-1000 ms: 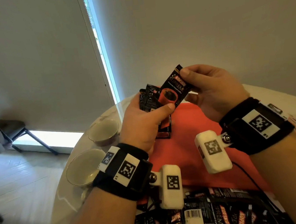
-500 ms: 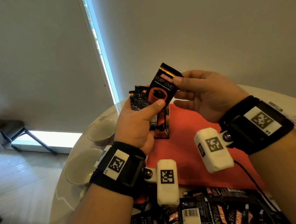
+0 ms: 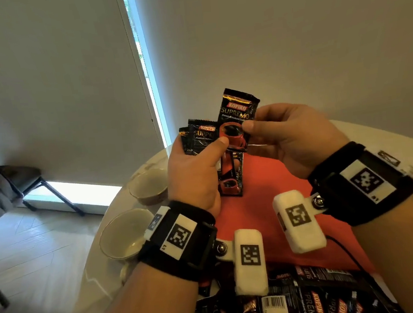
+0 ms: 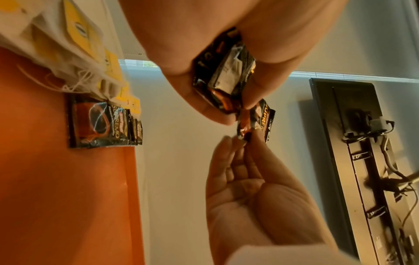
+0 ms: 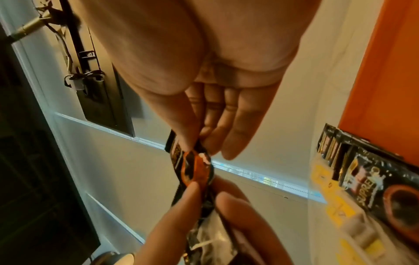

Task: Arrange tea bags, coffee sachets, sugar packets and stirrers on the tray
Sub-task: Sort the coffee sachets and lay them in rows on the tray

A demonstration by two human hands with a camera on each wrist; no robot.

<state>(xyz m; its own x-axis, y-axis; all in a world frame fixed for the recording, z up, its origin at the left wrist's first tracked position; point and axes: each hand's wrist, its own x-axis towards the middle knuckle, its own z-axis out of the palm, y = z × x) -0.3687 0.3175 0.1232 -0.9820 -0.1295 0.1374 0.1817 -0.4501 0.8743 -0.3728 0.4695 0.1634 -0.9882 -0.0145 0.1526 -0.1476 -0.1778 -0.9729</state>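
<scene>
My left hand grips a small fan of black coffee sachets above the orange tray, thumb pressed on the front one. That front sachet stands upright, and my right hand pinches its right edge between thumb and fingertips. The left wrist view shows the held sachets under my fingers and the right hand pinching the front sachet. A row of sachets lies on the tray beside tea bags with yellow tags. No stirrers or sugar packets are visible.
Several loose coffee sachets lie on the round white table near me. Two empty bowls stand left of the tray. A chair is on the floor at far left. A wall-mounted screen hangs behind.
Both hands have risen a little with the sachets. The front sachet turned from tilted to upright, and my right fingers slid from its top corner down to its right edge.
</scene>
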